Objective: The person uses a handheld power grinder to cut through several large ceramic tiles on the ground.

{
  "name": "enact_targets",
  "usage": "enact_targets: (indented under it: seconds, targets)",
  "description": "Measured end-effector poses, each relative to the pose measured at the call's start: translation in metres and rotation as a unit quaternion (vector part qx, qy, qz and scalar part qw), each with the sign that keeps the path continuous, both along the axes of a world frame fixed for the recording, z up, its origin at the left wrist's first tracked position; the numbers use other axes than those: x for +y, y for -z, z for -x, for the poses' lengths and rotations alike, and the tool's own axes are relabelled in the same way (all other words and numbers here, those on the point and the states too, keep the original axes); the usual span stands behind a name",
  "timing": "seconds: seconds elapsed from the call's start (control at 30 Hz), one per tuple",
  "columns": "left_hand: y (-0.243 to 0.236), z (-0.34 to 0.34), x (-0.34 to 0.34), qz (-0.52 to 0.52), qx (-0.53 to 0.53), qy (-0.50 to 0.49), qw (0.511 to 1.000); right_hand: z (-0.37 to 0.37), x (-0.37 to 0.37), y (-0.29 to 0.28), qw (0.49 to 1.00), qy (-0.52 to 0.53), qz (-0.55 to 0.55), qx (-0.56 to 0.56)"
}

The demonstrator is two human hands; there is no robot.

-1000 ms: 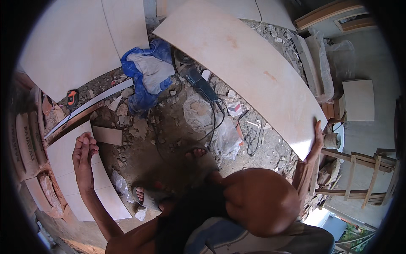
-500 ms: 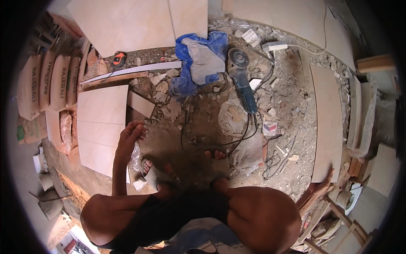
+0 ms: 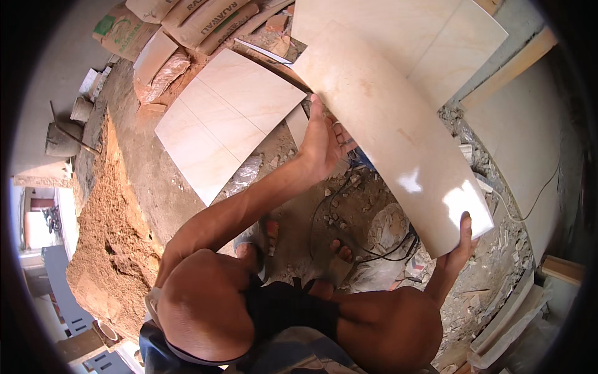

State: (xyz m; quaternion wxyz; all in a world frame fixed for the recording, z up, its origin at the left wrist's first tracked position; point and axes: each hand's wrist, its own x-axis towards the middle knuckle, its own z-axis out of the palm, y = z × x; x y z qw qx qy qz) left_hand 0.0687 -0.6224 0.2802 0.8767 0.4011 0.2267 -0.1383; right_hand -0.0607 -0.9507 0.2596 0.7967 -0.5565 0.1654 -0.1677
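Observation:
I hold a long cream tile [image 3: 386,118] up in the air, slanting from upper left to lower right. My left hand [image 3: 324,140] presses flat against its long left edge, fingers spread under it. My right hand [image 3: 462,246] grips the tile's near lower corner, thumb on the glossy face. Below the tile lie rubble, a black cable [image 3: 349,215] and my two feet in sandals [image 3: 299,240].
Laid cream floor tiles [image 3: 227,118] lie left of the held tile, more at the top right [image 3: 436,37]. Cement sacks [image 3: 187,19] are stacked at the top. A sand heap [image 3: 106,243] and buckets [image 3: 62,140] sit at left; planks [image 3: 517,311] at the lower right.
The view has swung round. My left hand, free before, now rests against the tile's edge, and the tile has come up across the middle of the picture.

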Motion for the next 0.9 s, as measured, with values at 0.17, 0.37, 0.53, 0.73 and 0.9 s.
enact_targets:
  seconds: [0.17, 0.37, 0.53, 0.73, 0.9]
  targets:
    - [-0.006, -0.042, 0.060, -0.030, 0.012, -0.222, 0.975, -0.075, 0.017, -0.032, 0.926, -0.372, 0.070, -0.006]
    - [0.007, -0.100, 0.077, -0.065, -0.003, -0.251, 0.966, -0.195, 0.114, -0.086, 0.780, -0.458, 0.426, -0.033]
    - [0.104, -0.236, 0.123, -0.030, -0.196, -0.201, 0.959, -0.300, 0.155, -0.029, 0.836, -0.332, 0.431, -0.070]
    - [0.229, -0.306, 0.170, -0.824, -0.170, 0.050, 0.538, -0.380, 0.180, 0.021, 0.769, -0.217, 0.594, -0.094]
    - [0.261, -0.320, 0.198, -0.862, -0.185, 0.100, 0.460, -0.414, 0.214, 0.052, 0.770, -0.224, 0.594, -0.054]
